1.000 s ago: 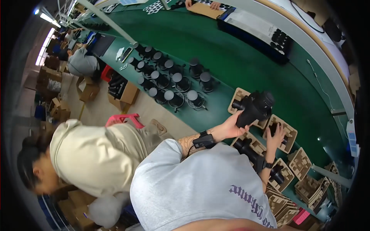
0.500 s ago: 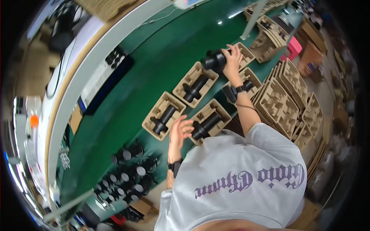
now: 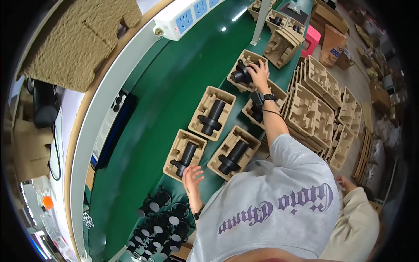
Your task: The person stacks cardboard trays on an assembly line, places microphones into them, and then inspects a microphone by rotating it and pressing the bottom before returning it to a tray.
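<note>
My right hand (image 3: 259,74) is closed around a black cylindrical part (image 3: 241,73) with a wider collar. That part sits in the farthest of several brown moulded-pulp trays (image 3: 247,54) on the green table. My left hand (image 3: 192,178) is open and empty, fingers apart, at the near end of the left tray (image 3: 171,156), which holds a similar black part (image 3: 187,153). Another such part (image 3: 214,114) lies in the middle tray (image 3: 196,118), and one more (image 3: 235,153) in the tray (image 3: 253,153) closest to my body. Under my right wrist, a further tray (image 3: 279,93) is partly hidden.
Several black cylinders with pale round ends (image 3: 155,227) stand on the table at near left. Stacked pulp trays (image 3: 310,115) are on the right. A metal post (image 3: 260,24) rises at the far end, and a power strip (image 3: 185,19) borders the table. A person's cream sleeve (image 3: 355,218) shows behind me.
My right hand has lowered the black part from above the far tray into it. My left hand has shifted nearer. The view has turned, and another person's sleeve has come in.
</note>
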`<action>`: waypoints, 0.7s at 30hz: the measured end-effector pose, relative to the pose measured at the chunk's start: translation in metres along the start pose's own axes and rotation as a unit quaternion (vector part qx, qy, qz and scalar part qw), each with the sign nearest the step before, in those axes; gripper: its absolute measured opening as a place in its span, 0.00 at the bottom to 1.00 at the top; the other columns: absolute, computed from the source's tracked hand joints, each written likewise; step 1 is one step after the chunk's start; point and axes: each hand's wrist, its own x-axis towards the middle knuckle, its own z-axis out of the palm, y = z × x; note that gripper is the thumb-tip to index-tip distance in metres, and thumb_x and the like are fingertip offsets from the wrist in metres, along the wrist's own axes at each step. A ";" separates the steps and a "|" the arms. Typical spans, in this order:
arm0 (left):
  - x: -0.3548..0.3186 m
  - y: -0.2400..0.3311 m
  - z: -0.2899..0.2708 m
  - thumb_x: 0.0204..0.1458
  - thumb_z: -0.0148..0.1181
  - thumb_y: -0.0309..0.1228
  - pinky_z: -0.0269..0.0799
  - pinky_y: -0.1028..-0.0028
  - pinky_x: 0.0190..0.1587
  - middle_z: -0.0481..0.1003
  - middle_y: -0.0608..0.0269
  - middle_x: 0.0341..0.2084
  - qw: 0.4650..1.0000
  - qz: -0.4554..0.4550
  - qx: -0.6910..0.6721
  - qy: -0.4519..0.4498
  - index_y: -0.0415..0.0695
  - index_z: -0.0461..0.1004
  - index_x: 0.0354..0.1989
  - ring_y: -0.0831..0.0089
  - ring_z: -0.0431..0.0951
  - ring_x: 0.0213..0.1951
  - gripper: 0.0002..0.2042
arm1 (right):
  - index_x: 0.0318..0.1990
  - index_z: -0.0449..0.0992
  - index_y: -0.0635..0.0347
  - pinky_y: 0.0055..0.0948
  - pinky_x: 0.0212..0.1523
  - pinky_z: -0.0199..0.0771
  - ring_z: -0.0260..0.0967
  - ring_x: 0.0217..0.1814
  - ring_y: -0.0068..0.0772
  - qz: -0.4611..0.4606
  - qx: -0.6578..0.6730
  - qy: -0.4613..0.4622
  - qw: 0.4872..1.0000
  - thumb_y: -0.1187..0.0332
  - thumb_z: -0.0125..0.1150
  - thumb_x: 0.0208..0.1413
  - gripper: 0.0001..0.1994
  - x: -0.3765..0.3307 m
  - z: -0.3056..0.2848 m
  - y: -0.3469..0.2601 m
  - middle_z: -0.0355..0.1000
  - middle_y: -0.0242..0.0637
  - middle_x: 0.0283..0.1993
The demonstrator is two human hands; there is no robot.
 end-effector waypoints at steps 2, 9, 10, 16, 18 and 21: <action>0.005 0.005 0.001 0.59 0.46 0.42 0.71 0.75 0.33 0.75 0.56 0.39 1.000 0.002 0.007 0.001 0.41 0.67 0.49 0.71 0.76 0.36 0.18 | 0.51 0.75 0.44 0.68 0.63 0.35 0.32 0.73 0.56 -0.025 -0.074 -0.029 0.997 0.46 0.63 0.43 0.26 -0.008 0.002 -0.020 0.48 0.45 0.69; 0.020 0.009 0.023 0.59 0.47 0.41 0.71 0.76 0.32 0.76 0.58 0.36 0.997 0.038 0.063 -0.003 0.41 0.69 0.46 0.73 0.76 0.34 0.16 | 0.35 0.77 0.59 0.53 0.63 0.48 0.48 0.67 0.54 -0.123 -0.097 0.078 0.984 0.62 0.68 0.41 0.14 0.011 -0.004 -0.029 0.63 0.41 0.58; 0.019 0.008 0.022 0.59 0.47 0.40 0.71 0.76 0.32 0.76 0.59 0.35 0.996 0.045 0.071 0.004 0.40 0.70 0.45 0.74 0.76 0.33 0.16 | 0.34 0.78 0.58 0.57 0.62 0.49 0.49 0.67 0.53 -0.136 -0.141 0.086 0.977 0.62 0.68 0.41 0.13 0.011 -0.013 -0.037 0.63 0.41 0.57; 0.076 -0.011 -0.007 0.60 0.46 0.36 0.70 0.77 0.33 0.76 0.59 0.32 0.968 0.152 0.195 0.034 0.37 0.73 0.43 0.75 0.75 0.32 0.15 | 0.37 0.80 0.57 0.66 0.58 0.52 0.47 0.67 0.57 0.008 -0.279 -0.106 0.955 0.60 0.70 0.36 0.18 0.012 0.003 -0.020 0.61 0.48 0.59; 0.093 -0.010 0.004 0.59 0.47 0.37 0.70 0.76 0.34 0.77 0.57 0.32 0.968 0.136 0.209 0.028 0.36 0.74 0.43 0.73 0.75 0.32 0.16 | 0.42 0.77 0.60 0.66 0.59 0.51 0.46 0.68 0.58 0.010 -0.233 -0.090 0.968 0.57 0.67 0.39 0.22 0.006 0.013 -0.022 0.58 0.51 0.62; 0.111 0.014 0.045 0.59 0.42 0.49 0.70 0.67 0.33 0.76 0.52 0.20 0.910 0.143 0.387 0.047 0.33 0.75 0.34 0.62 0.77 0.25 0.27 | 0.48 0.74 0.60 0.68 0.59 0.47 0.46 0.69 0.53 -0.082 -0.091 -0.003 0.992 0.50 0.63 0.43 0.27 -0.001 0.032 -0.003 0.56 0.48 0.64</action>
